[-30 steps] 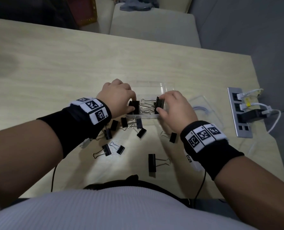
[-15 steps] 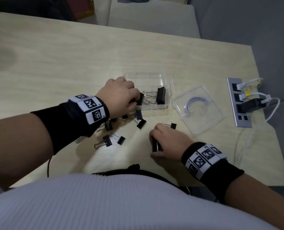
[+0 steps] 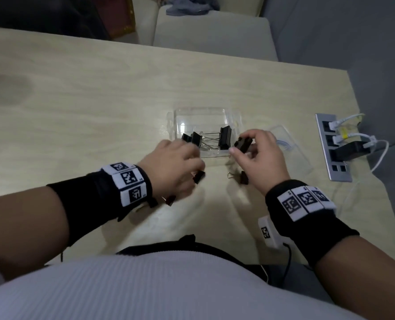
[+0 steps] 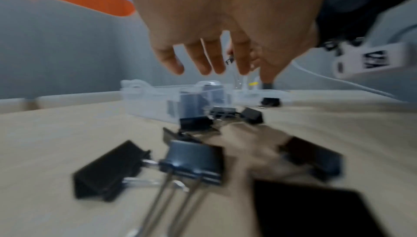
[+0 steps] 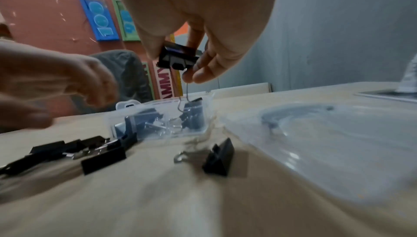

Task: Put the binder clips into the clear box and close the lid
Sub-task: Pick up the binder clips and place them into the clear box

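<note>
The clear box (image 3: 201, 110) sits open mid-table with black binder clips (image 3: 225, 137) inside. My right hand (image 3: 239, 144) hovers just right of the box and pinches a black binder clip (image 3: 245, 142); the right wrist view shows this clip (image 5: 177, 57) between thumb and fingers, its wire handle hanging over the box (image 5: 158, 133). My left hand (image 3: 197, 168) hangs in front of the box over loose clips (image 3: 199, 176), fingers (image 4: 203, 62) relaxed and holding nothing. Another loose clip (image 3: 244, 177) lies under my right palm. The lid (image 3: 295, 158) lies right of the box.
Several loose clips (image 4: 194, 162) lie between the box and the table's near edge. A power strip (image 3: 332, 146) with white cables sits near the right edge. A wrist-camera cable hangs over the near edge. The far and left table is bare wood.
My right hand picked a clip off the near table and lifted it to the box's right side. My left hand drew back from the box to the loose clips.
</note>
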### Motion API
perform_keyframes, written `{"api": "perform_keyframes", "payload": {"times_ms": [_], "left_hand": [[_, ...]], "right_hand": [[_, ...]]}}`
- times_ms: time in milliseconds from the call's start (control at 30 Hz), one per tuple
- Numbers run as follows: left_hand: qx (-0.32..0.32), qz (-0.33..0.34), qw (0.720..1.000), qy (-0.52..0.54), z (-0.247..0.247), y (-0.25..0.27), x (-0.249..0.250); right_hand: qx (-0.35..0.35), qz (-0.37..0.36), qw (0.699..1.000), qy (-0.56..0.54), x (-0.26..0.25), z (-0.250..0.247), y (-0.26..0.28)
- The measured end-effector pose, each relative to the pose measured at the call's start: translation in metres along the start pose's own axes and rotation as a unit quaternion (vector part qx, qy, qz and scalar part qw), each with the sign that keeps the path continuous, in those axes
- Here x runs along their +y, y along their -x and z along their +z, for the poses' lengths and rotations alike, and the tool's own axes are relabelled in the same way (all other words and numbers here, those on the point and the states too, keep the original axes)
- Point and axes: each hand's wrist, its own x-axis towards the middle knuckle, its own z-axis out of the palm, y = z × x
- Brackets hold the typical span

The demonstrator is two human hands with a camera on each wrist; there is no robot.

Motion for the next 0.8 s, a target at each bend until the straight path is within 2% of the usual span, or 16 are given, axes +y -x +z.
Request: {"api": "perform_keyframes", "payload": {"times_ms": [33, 100, 200, 267, 367, 467, 533, 600, 700, 733, 800], "left_hand": [[0.028, -0.057, 0.998, 0.013, -0.005, -0.005, -0.007], [0.026, -0.165, 0.986, 0.019, -0.013, -0.013, -0.021], [-0.019, -0.247, 0.969, 0.015, -0.010, -0.021, -0.043], [-0.047, -0.263, 0.964, 0.013, -0.005, -0.023, -0.052], [-0.057, -0.274, 0.960, 0.030, -0.001, -0.026, -0.055], [-0.059, -0.279, 0.957, 0.048, -0.002, -0.026, -0.056], [-0.057, -0.273, 0.959, 0.057, -0.002, -0.024, -0.057], [-0.033, -0.273, 0.958, 0.078, -0.003, -0.017, -0.058], [0.007, -0.302, 0.946, 0.115, -0.004, 0.000, -0.060], [0.001, -0.300, 0.948, 0.104, -0.004, 0.007, -0.061], [-0.032, -0.257, 0.964, 0.062, -0.003, 0.022, -0.059]], "right_hand": [[-0.001, -0.019, 1.000, 0.007, -0.004, 0.000, -0.005], [-0.023, -0.073, 0.996, 0.048, -0.012, 0.002, -0.014], [-0.065, -0.156, 0.979, 0.114, -0.023, 0.013, -0.025], [-0.125, -0.171, 0.964, 0.161, -0.028, 0.023, -0.031], [-0.230, -0.143, 0.936, 0.224, -0.029, 0.034, -0.037], [-0.254, -0.136, 0.925, 0.249, -0.025, 0.037, -0.037], [-0.235, -0.154, 0.934, 0.223, -0.023, 0.035, -0.033], [-0.170, -0.177, 0.951, 0.187, -0.019, 0.029, -0.028], [-0.091, -0.166, 0.967, 0.169, -0.005, 0.013, -0.017], [-0.091, -0.160, 0.967, 0.176, 0.002, 0.008, -0.012], [-0.117, -0.156, 0.953, 0.232, 0.016, 0.002, 0.002]]}}
